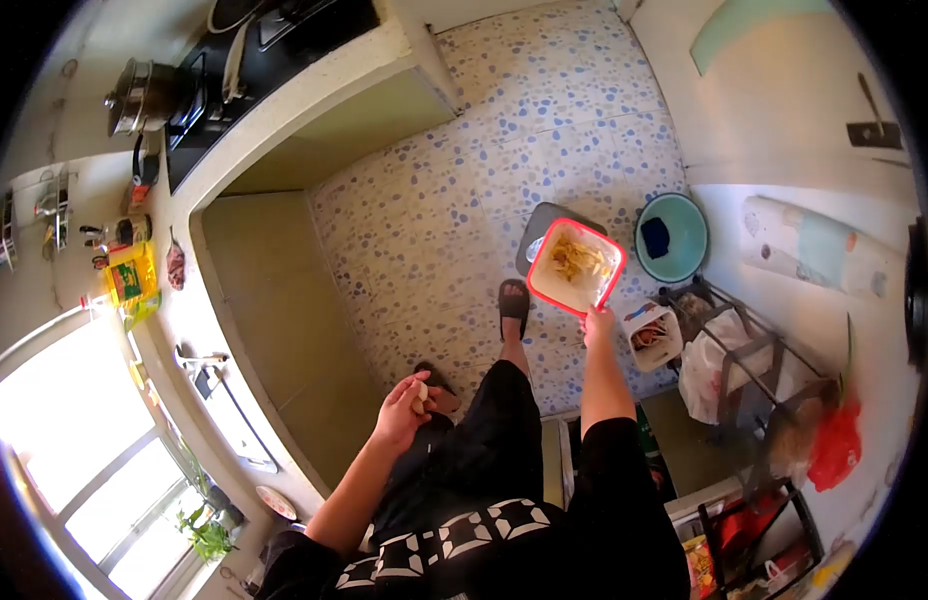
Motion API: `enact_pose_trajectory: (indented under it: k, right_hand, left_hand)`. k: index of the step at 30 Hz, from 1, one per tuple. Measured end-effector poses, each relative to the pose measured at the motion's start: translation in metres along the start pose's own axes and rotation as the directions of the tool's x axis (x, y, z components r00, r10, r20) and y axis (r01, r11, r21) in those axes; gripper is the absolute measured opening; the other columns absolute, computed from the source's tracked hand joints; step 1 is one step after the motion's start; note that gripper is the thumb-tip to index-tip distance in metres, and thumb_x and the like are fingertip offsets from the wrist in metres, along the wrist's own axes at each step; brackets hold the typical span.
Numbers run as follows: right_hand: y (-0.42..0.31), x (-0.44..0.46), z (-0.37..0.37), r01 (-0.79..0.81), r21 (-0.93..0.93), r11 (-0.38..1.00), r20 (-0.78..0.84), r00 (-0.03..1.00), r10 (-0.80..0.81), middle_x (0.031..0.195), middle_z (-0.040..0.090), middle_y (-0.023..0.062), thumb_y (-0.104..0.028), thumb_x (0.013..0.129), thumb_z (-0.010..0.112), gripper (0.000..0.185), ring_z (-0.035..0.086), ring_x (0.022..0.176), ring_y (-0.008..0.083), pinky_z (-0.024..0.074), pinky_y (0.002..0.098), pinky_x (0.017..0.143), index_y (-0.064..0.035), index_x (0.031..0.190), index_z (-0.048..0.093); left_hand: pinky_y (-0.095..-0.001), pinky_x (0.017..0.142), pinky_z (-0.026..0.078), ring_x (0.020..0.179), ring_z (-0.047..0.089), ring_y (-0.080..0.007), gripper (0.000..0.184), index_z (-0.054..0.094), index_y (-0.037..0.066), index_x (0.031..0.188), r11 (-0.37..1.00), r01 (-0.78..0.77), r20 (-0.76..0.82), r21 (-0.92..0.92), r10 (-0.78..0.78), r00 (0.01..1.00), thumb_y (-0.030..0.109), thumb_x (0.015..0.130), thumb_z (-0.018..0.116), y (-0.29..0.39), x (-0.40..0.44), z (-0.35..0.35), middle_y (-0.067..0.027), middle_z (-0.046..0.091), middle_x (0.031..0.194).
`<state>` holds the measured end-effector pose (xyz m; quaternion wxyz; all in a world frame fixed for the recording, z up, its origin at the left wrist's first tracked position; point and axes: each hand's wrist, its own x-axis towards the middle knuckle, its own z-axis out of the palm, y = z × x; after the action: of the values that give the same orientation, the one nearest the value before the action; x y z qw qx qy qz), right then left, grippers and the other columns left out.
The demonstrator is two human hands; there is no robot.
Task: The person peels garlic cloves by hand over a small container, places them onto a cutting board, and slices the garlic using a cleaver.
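My right hand (598,325) grips the near rim of a white plastic container with a red edge (546,290). Yellowish strips and scraps (581,260) lie inside it. My left hand (399,412) is closed round a small pale piece (420,400) that looks like garlic; the fingers partly cover it. Beneath the red-edged container, a dark grey flat object (546,217) shows on the floor, mostly hidden. My slippered foot (514,305) stands just short of it.
At the right stand a teal basin (674,268) with a dark blue cloth, a white bin (652,362) holding scraps and a black rack (744,320) with bags. A counter (209,185) runs along the left, bearing a stove (284,60), a pot (144,95) and a sink (234,420).
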<state>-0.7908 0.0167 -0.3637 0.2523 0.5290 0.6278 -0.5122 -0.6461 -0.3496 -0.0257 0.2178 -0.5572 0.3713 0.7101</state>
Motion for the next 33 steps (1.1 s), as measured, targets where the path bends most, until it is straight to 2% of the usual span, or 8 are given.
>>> enact_pose_trajectory:
  k: [7,8,10,13,15,17,22,33]
  right_hand:
    - [0.025,0.028,0.02,0.443,-0.285,0.85,0.049,0.893,-0.448,0.092,0.064,0.0101,-0.009,0.093,0.068,0.022,0.06,0.059,0.0189,0.0493,0.0318,0.048,-0.001,0.108,0.054]
    - [-0.016,-0.029,0.03,0.318,-0.118,0.941,0.077,0.948,-0.31,0.093,0.064,0.0093,-0.008,0.089,0.069,0.022,0.061,0.06,0.0194,0.0512,0.0325,0.051,-0.0018,0.106,0.056]
    - [-0.03,-0.045,0.047,0.404,-0.255,0.879,0.117,0.915,-0.386,0.091,0.065,0.0082,-0.009,0.088,0.07,0.021,0.062,0.062,0.0197,0.0522,0.033,0.051,-0.003,0.104,0.059]
    - [-0.039,-0.061,0.057,0.636,-0.625,0.453,0.183,0.683,-0.707,0.086,0.067,0.0066,-0.009,0.087,0.071,0.015,0.064,0.062,0.019,0.0538,0.0341,0.051,-0.0036,0.098,0.064]
    - [-0.04,-0.075,0.064,0.704,-0.464,0.538,0.243,0.685,-0.687,0.083,0.068,0.0069,-0.009,0.086,0.072,0.013,0.065,0.06,0.0186,0.0538,0.0346,0.05,-0.0019,0.094,0.065]
    - [-0.06,-0.128,0.075,0.553,-0.451,0.7,0.317,0.833,-0.454,0.084,0.069,0.0091,-0.008,0.086,0.072,0.014,0.065,0.058,0.0195,0.0529,0.0346,0.048,-0.0007,0.094,0.065]
    - [-0.08,-0.271,0.13,0.663,-0.471,0.581,0.52,0.741,-0.424,0.085,0.066,0.01,-0.006,0.09,0.067,0.011,0.067,0.058,0.0202,0.0555,0.0309,0.046,-0.0012,0.096,0.059]
    - [-0.122,-0.568,0.341,0.885,-0.055,0.462,0.892,0.251,-0.376,0.085,0.067,0.0071,-0.003,0.092,0.056,0.011,0.066,0.064,0.0168,0.0558,0.0311,0.052,0.0017,0.101,0.062]
  left_hand:
    - [-0.0302,0.071,0.049,0.084,0.06,-0.0129,0.033,0.055,0.014,0.138,0.998,0.01,-0.05,-0.065,-0.013,0.999,0.028,0.11,0.047,-0.009,-0.012,-0.027,-0.0031,0.067,0.107]
    - [-0.0301,0.072,0.05,0.084,0.061,-0.0131,0.033,0.056,0.014,0.138,0.997,0.004,-0.055,-0.072,-0.008,0.998,0.028,0.11,0.047,-0.01,-0.016,-0.03,-0.0032,0.067,0.107]
    - [-0.0279,0.073,0.049,0.085,0.061,-0.0112,0.029,0.061,0.016,0.132,0.991,-0.031,-0.053,-0.132,0.024,0.998,0.028,0.108,0.049,-0.012,-0.027,-0.042,-0.0025,0.069,0.111]
    - [-0.0277,0.074,0.049,0.084,0.061,-0.0112,0.028,0.062,0.016,0.131,0.967,-0.098,-0.064,-0.235,0.085,0.994,0.028,0.108,0.05,-0.008,-0.045,-0.064,-0.002,0.069,0.11]
    - [-0.0277,0.075,0.048,0.084,0.06,-0.0112,0.028,0.061,0.016,0.131,0.931,-0.148,-0.067,-0.334,0.134,0.989,0.027,0.108,0.049,-0.006,-0.061,-0.085,-0.0011,0.069,0.107]
    - [-0.0276,0.074,0.048,0.085,0.06,-0.0111,0.028,0.06,0.015,0.131,0.889,-0.196,-0.069,-0.415,0.184,0.98,0.027,0.108,0.049,-0.002,-0.073,-0.109,-0.0006,0.07,0.106]
    - [-0.0264,0.071,0.048,0.084,0.06,-0.0118,0.03,0.057,0.014,0.134,0.773,-0.344,-0.124,-0.534,0.33,0.936,0.027,0.108,0.048,0.02,-0.118,-0.178,-0.0029,0.069,0.107]
    - [-0.0225,0.071,0.048,0.085,0.061,-0.0091,0.042,0.053,0.009,0.144,0.428,-0.594,-0.269,-0.681,0.608,0.747,0.027,0.108,0.046,0.049,-0.182,-0.325,-0.0034,0.07,0.112]
